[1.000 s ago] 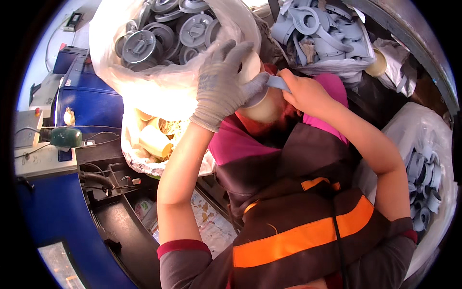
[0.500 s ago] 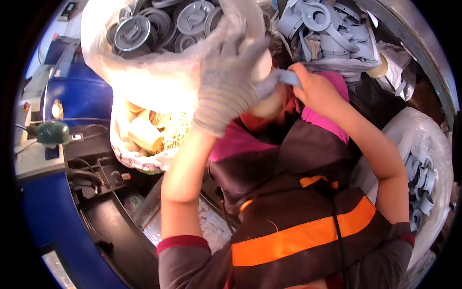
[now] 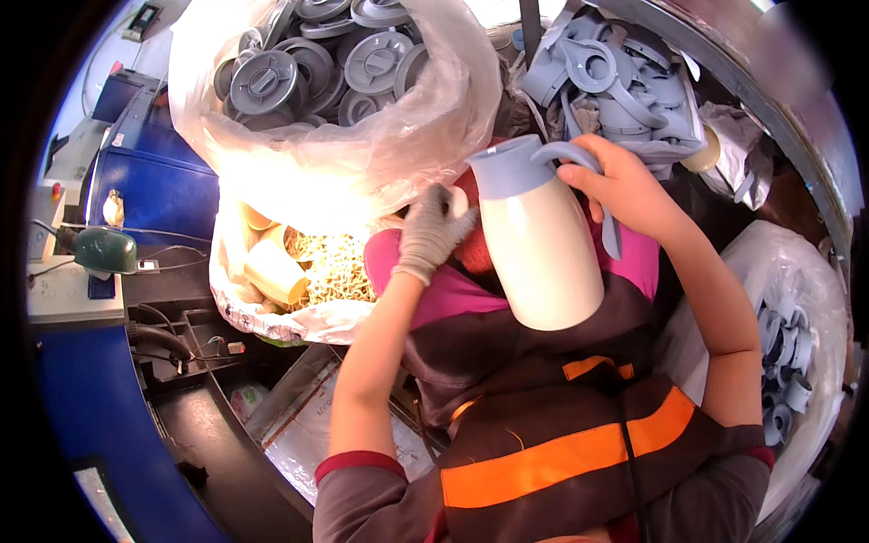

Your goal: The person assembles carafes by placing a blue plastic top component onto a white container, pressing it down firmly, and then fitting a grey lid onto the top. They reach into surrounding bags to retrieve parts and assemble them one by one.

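My bare right hand (image 3: 625,185) grips the grey-blue handle of a cream jug (image 3: 543,258) with a grey-blue collar and spout. The jug hangs over my lap, tilted slightly, its spout up and to the left and its base toward me. To the left of it is my left hand (image 3: 433,231) in a grey striped glove, fingers curled around a small pale thing (image 3: 459,201) that I cannot make out. A reddish cloth (image 3: 474,249) shows between the glove and the jug.
A plastic bag of grey round lids (image 3: 262,81) stands ahead. Below it, a brightly lit bag holds cream parts (image 3: 276,271). Grey-blue handled collars (image 3: 625,81) fill a box at the far right; more grey-blue pieces (image 3: 787,362) lie in a bag nearer me. Blue machinery (image 3: 90,407) borders the left.
My gloved left hand has come away from the jug's top, moving down and left. The jug, earlier mostly hidden behind it, now shows fully in my right hand.
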Action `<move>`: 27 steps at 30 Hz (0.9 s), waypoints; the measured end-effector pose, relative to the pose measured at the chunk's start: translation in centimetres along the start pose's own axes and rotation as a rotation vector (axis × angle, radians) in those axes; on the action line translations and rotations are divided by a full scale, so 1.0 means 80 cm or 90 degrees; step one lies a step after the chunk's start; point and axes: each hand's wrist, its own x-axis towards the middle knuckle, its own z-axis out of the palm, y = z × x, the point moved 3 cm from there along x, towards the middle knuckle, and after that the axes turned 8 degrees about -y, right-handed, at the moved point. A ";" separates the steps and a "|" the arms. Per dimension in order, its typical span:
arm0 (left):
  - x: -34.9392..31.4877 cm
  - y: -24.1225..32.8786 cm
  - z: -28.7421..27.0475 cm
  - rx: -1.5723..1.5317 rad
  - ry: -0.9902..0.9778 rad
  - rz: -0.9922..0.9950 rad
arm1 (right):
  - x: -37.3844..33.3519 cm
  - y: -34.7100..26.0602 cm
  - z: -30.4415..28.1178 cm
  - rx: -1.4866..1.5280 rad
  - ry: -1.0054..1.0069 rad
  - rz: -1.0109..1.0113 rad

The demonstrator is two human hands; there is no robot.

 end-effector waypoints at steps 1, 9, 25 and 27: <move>-0.003 -0.006 0.013 0.063 -0.026 0.027 | 0.002 -0.003 0.005 -0.007 -0.015 0.009; -0.043 0.065 -0.095 -0.368 -0.090 0.132 | 0.043 -0.052 0.068 -0.173 -0.226 -0.042; -0.175 -0.101 -0.125 -0.864 0.242 -0.132 | 0.511 -0.031 0.084 -0.766 0.156 -0.200; -0.176 -0.101 -0.128 -0.902 0.259 -0.156 | 0.502 -0.038 0.085 -0.717 0.162 -0.245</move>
